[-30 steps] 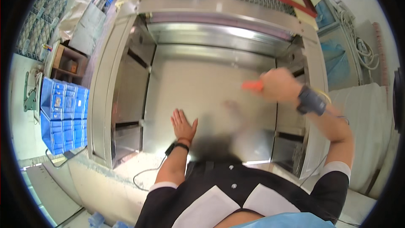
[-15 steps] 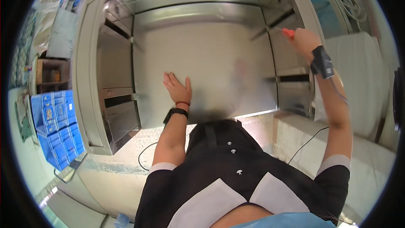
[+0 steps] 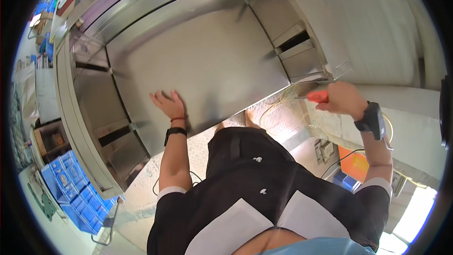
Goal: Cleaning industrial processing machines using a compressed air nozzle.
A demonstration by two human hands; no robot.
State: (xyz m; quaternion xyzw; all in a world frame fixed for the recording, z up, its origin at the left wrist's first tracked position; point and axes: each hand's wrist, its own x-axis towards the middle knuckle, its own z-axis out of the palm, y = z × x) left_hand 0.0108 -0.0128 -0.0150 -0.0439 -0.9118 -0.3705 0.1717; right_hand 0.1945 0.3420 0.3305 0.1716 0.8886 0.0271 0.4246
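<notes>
Presently holds, in the right hand (image 3: 347, 100), a red-handled tool (image 3: 318, 96), with fingers folded around the handle. Points the thin metal shaft of this tool toward the left, seen over the floor (image 3: 279, 108) and just beyond the near right corner of the metal cabinet (image 3: 78, 113). Has the left hand (image 3: 170, 106) placed, palm down, at the broad metal panel (image 3: 203, 56) between the cabinet sides, close to the near edge, with fingers spread and a little bent. Grasps nothing with this hand; cannot tell about contact of every fingertip with the metal. Wears a black watch (image 3: 372, 120) on the right wrist, and on the left a black band (image 3: 174, 133) together with a thin red bracelet (image 3: 177, 118). Has, to the left of the cabinet, blue bins (image 3: 87, 208), and to the right a pale covered stack (image 3: 368, 28).
</notes>
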